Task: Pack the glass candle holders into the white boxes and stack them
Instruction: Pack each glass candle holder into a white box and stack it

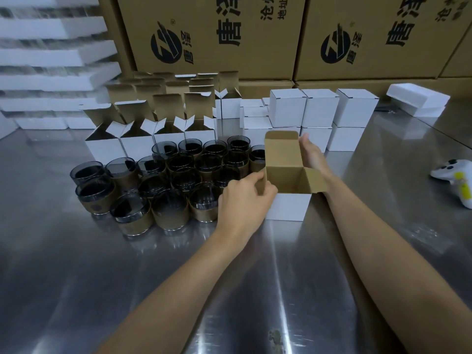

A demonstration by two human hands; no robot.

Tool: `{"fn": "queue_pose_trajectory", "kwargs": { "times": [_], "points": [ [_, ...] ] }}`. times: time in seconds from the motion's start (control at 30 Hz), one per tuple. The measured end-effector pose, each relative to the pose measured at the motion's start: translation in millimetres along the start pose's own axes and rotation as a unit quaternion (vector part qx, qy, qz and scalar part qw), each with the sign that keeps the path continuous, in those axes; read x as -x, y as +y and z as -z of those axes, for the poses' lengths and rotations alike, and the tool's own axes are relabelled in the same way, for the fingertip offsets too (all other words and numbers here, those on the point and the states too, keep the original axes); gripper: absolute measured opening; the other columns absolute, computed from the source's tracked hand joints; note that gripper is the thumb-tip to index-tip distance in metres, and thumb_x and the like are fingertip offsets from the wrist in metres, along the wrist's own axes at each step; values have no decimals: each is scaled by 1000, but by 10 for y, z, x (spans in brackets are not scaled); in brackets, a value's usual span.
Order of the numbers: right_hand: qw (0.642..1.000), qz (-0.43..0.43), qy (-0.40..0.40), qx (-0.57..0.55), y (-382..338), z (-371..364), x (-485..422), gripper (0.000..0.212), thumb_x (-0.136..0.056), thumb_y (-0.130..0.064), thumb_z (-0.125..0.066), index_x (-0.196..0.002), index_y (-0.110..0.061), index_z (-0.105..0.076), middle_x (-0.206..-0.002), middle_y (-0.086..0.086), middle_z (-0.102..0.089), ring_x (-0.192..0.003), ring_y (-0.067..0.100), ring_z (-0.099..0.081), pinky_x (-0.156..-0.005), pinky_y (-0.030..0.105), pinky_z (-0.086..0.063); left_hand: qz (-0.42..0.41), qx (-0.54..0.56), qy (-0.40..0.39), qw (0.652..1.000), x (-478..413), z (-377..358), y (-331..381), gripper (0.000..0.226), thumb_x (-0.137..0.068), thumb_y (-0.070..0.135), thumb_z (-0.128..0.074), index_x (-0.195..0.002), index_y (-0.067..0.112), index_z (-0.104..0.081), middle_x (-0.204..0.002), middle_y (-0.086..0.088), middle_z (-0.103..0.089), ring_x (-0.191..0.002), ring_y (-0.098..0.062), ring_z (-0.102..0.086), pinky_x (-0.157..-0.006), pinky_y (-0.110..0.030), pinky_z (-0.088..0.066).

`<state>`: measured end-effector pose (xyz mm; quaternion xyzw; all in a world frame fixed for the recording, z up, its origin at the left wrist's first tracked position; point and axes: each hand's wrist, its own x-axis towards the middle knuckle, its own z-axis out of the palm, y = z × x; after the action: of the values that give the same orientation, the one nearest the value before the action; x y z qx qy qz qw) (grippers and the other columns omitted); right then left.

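Left hand (242,200) pinches the left side flap of an open white box (288,206); right hand (313,157) rests against its upright lid flap, fingers seemingly straight.

The box stands on the steel table (281,290) directly under the grip, its brown inside showing. Just left of the pinch crowd the glass candle holders (178,180), dark glass in brown sleeves, the nearest beside the left knuckles. Beyond them stand rows of open boxes (153,141) with flaps up. Beyond the right hand, closed white boxes (319,111) are stacked two high. Bare steel lies nearer than the grip and to its right, out to a white handheld device (454,177). Brown cartons (217,34) wall the far side.
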<state>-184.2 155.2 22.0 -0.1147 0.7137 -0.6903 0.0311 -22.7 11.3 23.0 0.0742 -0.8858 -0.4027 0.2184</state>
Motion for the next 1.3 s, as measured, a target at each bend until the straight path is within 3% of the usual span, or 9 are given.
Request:
{"fn": "queue_pose_trajectory", "kwargs": {
  "times": [0.13, 0.27, 0.4, 0.47, 0.67, 0.87, 1.07, 1.17, 1.3],
  "points": [
    [997, -55, -40, 19, -9, -32, -53, 37, -105, -37, -33, -90, -21, -63, -81, -13, -68, -72, -4, -63, -68, 15, -47, -40, -70, 23, 996, 31, 11, 55, 33, -86, 29, -50, -113, 31, -68, -73, -6, -68, -83, -36, -62, -76, -39, -51],
    [983, -14, -70, 168, 40, -84, -65, 34, -98, -2, -47, -68, -18, -50, -64, -7, -51, -45, -10, -47, -58, 15, -37, -101, -130, 20, 986, 74, 26, 69, 27, -92, 36, -49, -102, 26, -72, -74, -6, -69, -78, -35, -64, -69, -38, -50],
    [982, 49, -21, 179, 63, -83, -37, 15, -98, -2, -48, -92, -4, -62, -88, 8, -63, -74, 1, -56, -72, 21, -42, -148, -180, 23, 972, 99, 20, 67, 49, -89, 62, -48, -102, 20, -72, -74, -10, -70, -78, -35, -67, -65, -36, -49],
    [980, 39, 56, 185, 69, -61, -57, 29, -103, -16, -41, -102, 4, -63, -102, 18, -65, -87, 16, -54, -79, 30, -40, -154, -218, 18, 964, 99, 10, 59, 61, -84, 72, -48, -104, 18, -70, -75, -13, -70, -79, -35, -67, -66, -36, -49],
    [976, 29, 41, 212, 77, -5, 27, 27, -94, -26, -50, -92, -2, -60, -85, 10, -61, -77, 17, -50, -65, 22, -39, -152, -259, -4, 954, 74, -34, 7, 60, -86, 70, -46, -111, 18, -63, -83, -9, -71, -81, -35, -67, -62, -32, -41],
    [992, -83, 62, -74, 69, -34, 42, 15, -90, -7, -50, -76, -10, -55, -68, 3, -57, -59, 11, -50, -52, 18, -42, -139, -252, -24, 957, 34, -68, -43, 50, -95, 54, -48, -128, 17, -54, -109, -8, -69, -92, -37, -66, -65, -37, -46],
    [990, 5, 109, -88, 137, 226, 162, 31, -91, -16, -65, -118, -20, -51, -103, -2, -64, -86, 9, -64, -71, 18, -49, -117, -254, -45, 959, -24, -133, -107, 51, -101, 43, -39, -146, 19, -33, -133, -8, -55, -101, -37, -64, -75, -44, -51],
    [979, 27, 97, -175, 131, 300, 184, 13, -95, -8, -53, -95, -17, -62, -92, 2, -64, -84, 14, -60, -70, 26, -50, -92, -266, -55, 958, -78, -171, -138, 56, -102, 33, -40, -152, 18, -19, -131, -12, -53, -100, -38, -63, -73, -44, -50],
    [956, 34, 75, -280, 52, 304, 266, 34, -97, -5, -45, -69, -18, -59, -73, -3, -65, -75, 13, -58, -72, 26, -49, -72, -253, -57, 963, -89, -189, -161, 59, -102, 28, -42, -153, 18, -14, -132, -13, -49, -102, -40, -61, -73, -46, -49]
  ]
}}
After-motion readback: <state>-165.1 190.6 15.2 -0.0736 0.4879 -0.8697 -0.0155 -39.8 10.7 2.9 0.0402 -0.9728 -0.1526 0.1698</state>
